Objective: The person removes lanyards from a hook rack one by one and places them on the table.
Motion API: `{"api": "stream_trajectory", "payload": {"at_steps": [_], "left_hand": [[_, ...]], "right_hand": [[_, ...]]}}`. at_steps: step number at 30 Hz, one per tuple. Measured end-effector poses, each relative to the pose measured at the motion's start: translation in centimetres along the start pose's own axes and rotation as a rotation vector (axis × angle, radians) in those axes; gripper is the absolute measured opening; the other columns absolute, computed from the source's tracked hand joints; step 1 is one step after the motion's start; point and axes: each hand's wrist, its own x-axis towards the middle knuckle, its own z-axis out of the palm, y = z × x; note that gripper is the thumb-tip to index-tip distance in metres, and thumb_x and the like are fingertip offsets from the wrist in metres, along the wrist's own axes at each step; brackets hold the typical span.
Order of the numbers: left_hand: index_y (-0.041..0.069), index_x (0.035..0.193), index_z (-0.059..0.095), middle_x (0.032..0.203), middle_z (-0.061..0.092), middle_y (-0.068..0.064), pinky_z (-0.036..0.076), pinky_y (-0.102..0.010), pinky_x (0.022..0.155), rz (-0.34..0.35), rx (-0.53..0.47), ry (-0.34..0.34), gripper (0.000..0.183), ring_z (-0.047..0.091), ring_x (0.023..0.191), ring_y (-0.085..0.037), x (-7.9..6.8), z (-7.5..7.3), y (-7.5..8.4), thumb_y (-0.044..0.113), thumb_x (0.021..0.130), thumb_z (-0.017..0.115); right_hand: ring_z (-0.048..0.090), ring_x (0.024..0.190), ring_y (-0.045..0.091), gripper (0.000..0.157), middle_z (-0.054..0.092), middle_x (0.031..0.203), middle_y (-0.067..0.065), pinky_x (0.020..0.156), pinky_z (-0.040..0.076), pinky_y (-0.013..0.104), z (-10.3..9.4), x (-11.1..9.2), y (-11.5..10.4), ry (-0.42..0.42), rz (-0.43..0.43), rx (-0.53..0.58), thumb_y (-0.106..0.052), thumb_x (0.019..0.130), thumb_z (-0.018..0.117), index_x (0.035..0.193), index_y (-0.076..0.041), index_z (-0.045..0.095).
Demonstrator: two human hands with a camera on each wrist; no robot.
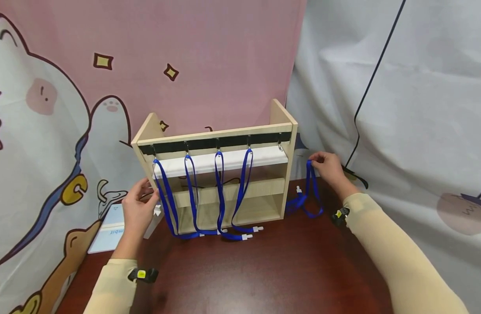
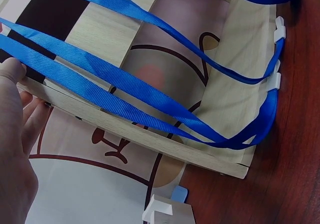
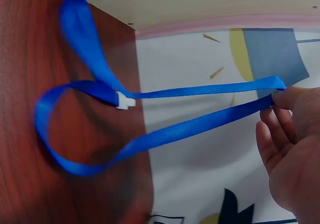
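A small wooden shelf [image 1: 288,174] stands on the table, with a dark strip of hooks along its upper front. Several blue lanyards [image 1: 221,196] with white plastic clips hang from the hooks; the rightmost hook [image 1: 280,138] carries none. At the left side panel [image 2: 145,134], my left hand [image 1: 139,210] grips the edge, thumb in front and fingers on the outer face. Right of the shelf, my right hand [image 1: 328,168] pinches another blue lanyard [image 3: 200,125] by the top of its loop. Its lower part curls onto the table, near a white clip [image 3: 125,101].
Beside the left panel sits a white object [image 2: 172,211], partly hidden by my left hand in the head view. A pale blue flat box [image 1: 108,235] lies at the table's left edge. Printed cloth [image 1: 225,56] hangs behind the dark red table [image 1: 240,270] and at its sides.
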Motion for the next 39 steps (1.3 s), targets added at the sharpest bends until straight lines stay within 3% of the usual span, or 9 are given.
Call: {"api": "stream_trajectory", "payload": {"at_steps": [8, 20, 28, 35, 39], "left_hand": [[0.013, 0.143, 0.072, 0.124, 0.079, -0.011, 0.057, -0.009, 0.085, 0.01, -0.009, -0.001, 0.042, 0.07, 0.101, 0.004, 0.0, 0.0, -0.1, 0.009, 0.102, 0.08], [0.015, 0.144, 0.072, 0.125, 0.079, -0.008, 0.059, -0.012, 0.086, 0.007, -0.002, -0.009, 0.043, 0.07, 0.102, 0.002, -0.1, 0.1, 0.0, 0.011, 0.103, 0.08], [0.017, 0.146, 0.071, 0.126, 0.079, -0.006, 0.066, -0.029, 0.089, -0.012, 0.015, -0.011, 0.043, 0.071, 0.103, 0.0, 0.0, -0.1, 0.1, 0.013, 0.103, 0.08], [0.014, 0.145, 0.072, 0.125, 0.078, -0.012, 0.058, -0.01, 0.086, -0.011, -0.01, -0.009, 0.043, 0.071, 0.102, -0.004, 0.1, 0.0, 0.3, 0.009, 0.103, 0.08], [0.013, 0.144, 0.072, 0.124, 0.078, -0.012, 0.058, -0.011, 0.086, -0.012, -0.002, -0.006, 0.043, 0.071, 0.102, -0.003, 0.1, -0.1, 0.2, 0.008, 0.102, 0.08]], "right_hand": [[0.066, 0.1, 0.032, 0.016, 0.075, 0.109, 0.018, 0.081, 0.05, 0.039, 2.3, -0.5, 0.7, -0.034, 0.037, 0.034, -0.007, 0.107, 0.066, 0.116, -0.001, 0.078], [0.064, 0.085, 0.024, 0.014, 0.077, 0.105, 0.017, 0.066, 0.051, 0.026, 5.5, -1.4, 1.0, -0.083, 0.046, 0.105, -0.001, 0.106, 0.068, 0.115, 0.001, 0.078], [0.066, 0.094, 0.027, 0.013, 0.078, 0.105, 0.017, 0.078, 0.051, 0.028, 6.7, -2.1, 1.6, -0.09, 0.03, 0.11, 0.0, 0.104, 0.07, 0.112, 0.002, 0.079], [0.067, 0.101, 0.029, 0.015, 0.078, 0.111, 0.017, 0.084, 0.053, 0.033, 7.5, -2.6, 2.6, -0.117, 0.077, 0.098, -0.004, 0.105, 0.069, 0.115, 0.001, 0.079], [0.067, 0.102, 0.03, 0.015, 0.078, 0.114, 0.018, 0.082, 0.052, 0.033, 8.2, -2.8, 3.3, -0.127, 0.093, 0.084, -0.005, 0.105, 0.071, 0.115, 0.001, 0.08]]}}
